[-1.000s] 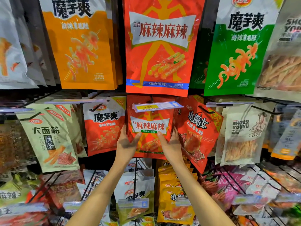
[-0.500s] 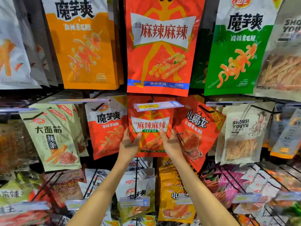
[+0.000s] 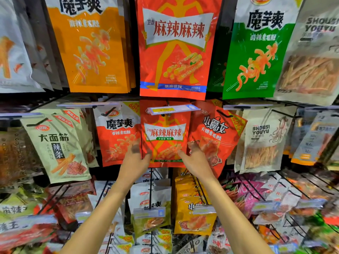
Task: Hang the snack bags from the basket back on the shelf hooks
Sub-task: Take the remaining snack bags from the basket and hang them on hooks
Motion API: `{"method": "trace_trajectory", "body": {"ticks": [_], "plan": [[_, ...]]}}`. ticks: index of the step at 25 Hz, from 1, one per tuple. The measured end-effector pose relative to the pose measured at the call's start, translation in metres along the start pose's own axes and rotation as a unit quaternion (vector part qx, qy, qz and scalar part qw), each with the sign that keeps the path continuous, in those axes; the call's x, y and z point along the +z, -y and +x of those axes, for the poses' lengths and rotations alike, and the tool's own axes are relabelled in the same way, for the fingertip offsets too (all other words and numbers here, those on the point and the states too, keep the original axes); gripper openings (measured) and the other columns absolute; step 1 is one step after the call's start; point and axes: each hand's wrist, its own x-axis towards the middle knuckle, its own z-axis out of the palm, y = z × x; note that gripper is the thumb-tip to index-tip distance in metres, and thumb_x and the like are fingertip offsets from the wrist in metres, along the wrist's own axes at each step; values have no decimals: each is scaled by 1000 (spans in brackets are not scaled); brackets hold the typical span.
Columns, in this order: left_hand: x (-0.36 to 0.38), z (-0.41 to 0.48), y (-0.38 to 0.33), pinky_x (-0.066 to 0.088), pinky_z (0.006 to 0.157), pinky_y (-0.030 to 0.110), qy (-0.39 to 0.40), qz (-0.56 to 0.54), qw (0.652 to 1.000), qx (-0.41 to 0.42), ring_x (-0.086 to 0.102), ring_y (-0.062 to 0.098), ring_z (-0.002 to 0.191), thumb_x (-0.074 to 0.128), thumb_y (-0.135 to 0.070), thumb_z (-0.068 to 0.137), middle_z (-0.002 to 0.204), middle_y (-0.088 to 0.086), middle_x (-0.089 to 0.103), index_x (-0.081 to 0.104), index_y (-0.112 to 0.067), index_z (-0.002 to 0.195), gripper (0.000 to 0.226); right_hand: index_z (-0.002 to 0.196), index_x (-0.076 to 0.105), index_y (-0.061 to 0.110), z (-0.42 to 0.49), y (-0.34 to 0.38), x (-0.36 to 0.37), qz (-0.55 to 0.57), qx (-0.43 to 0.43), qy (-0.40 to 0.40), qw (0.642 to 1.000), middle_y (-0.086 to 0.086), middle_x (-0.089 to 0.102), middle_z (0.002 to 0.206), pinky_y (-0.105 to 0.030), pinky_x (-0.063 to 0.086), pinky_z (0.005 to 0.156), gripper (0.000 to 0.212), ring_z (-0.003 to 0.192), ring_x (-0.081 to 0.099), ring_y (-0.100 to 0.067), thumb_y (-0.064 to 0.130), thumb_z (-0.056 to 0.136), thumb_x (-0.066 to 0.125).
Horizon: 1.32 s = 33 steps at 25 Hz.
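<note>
Fingertips of left hand (image 3: 134,157) & right hand (image 3: 195,158) motion-blurred, so grip on small red bag (image 3: 165,133) unclear; its hang hole hidden behind price tag (image 3: 172,109); top-row bags (image 3: 174,52) cut off at upper edge.

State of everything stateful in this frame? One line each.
small red bag, hangs upright on its hook, behind the price tag.
left hand, thumb on the bag's lower left edge; grip blurred.
right hand, at the bag's lower right edge; grip blurred.
</note>
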Motion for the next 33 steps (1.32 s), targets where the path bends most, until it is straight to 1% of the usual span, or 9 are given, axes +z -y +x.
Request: {"method": "trace_trajectory", "body": {"ticks": [1,3,7,10,15,21,24,27,33], "plan": [[-3,-4,-1,39,100,43,8,100,995,17,33,30,140,53,-46,95,153,5,31,40,-16,141,57,140,46,13,-3,-1,-5,-57,-15,17,998,2,61,104,-31,47,78,54,103,59,-21,44,97,55],[-11,-15,-10,40,101,53,47,259,965,10,28,40,142,48,-51,96,157,12,23,42,-14,137,56,141,45,16,-8,-1,-16,-183,-24,57,981,-9,56,133,-45,45,99,58,124,51,-33,48,94,54],[-12,-36,-49,34,107,54,112,396,911,-32,28,40,141,42,-53,98,149,13,37,36,-20,144,57,148,35,17,-21,-2,-41,-345,-27,105,932,-11,39,149,-49,35,109,63,137,35,-37,50,96,49],[-2,-49,-74,35,106,50,139,426,893,-33,34,36,136,42,-56,97,147,9,38,34,-22,145,60,152,28,19,-34,-11,-64,-388,-41,121,913,-13,35,150,-51,33,108,65,138,32,-37,49,98,47],[28,-78,-104,37,105,49,141,411,901,-4,35,33,136,44,-54,97,148,8,38,34,-23,147,60,143,41,14,-62,-39,-103,-432,-99,70,894,-15,42,143,-50,38,104,58,131,39,-36,47,96,51],[70,-102,-137,46,99,48,119,378,918,10,41,34,133,44,-53,98,146,10,43,34,-20,148,61,142,40,12,-64,-58,-129,-380,-165,65,908,-14,42,140,-47,43,96,56,127,42,-37,40,96,53],[78,-100,-144,47,98,48,102,343,934,0,44,33,130,45,-52,97,144,9,46,37,-22,146,58,132,49,12,-59,-65,-124,-339,-191,-5,921,-13,43,133,-43,50,83,44,115,51,-37,35,94,53],[83,-83,-144,47,99,45,95,304,948,-1,42,32,132,48,-49,97,143,9,48,40,-21,144,55,116,53,11,-49,-76,-119,-225,-172,-92,955,-9,41,118,-38,51,64,31,100,55,-32,31,94,56],[94,-30,-133,48,97,37,44,189,981,7,54,28,126,53,-39,98,138,11,55,44,-10,144,55,121,39,20,-20,-88,-112,-53,-94,-120,987,2,47,120,-33,46,68,39,98,60,-20,36,93,62]]}}
